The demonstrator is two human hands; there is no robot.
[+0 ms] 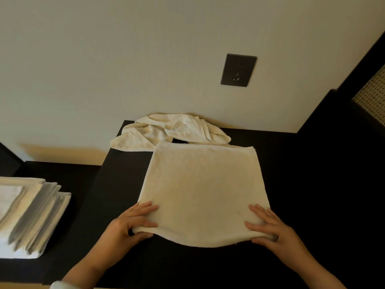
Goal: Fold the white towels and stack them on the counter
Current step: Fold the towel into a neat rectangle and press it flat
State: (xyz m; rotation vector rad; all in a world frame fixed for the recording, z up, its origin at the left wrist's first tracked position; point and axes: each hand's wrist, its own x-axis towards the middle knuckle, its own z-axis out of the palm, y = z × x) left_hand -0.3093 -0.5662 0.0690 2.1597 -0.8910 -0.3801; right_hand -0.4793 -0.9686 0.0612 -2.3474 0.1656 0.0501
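A white towel lies spread flat on the dark counter, folded into a rough square. My left hand grips its near left corner, fingers on top and thumb under the edge. My right hand grips the near right corner the same way. The near edge sags a little between the two hands. Behind it, by the wall, lies a crumpled heap of white towels. A stack of folded white towels sits on the lower surface at the left.
A dark wall socket is set in the pale wall above the counter. A dark panel rises at the right, with a perforated screen beyond it. The counter's left edge drops to a lower dark shelf.
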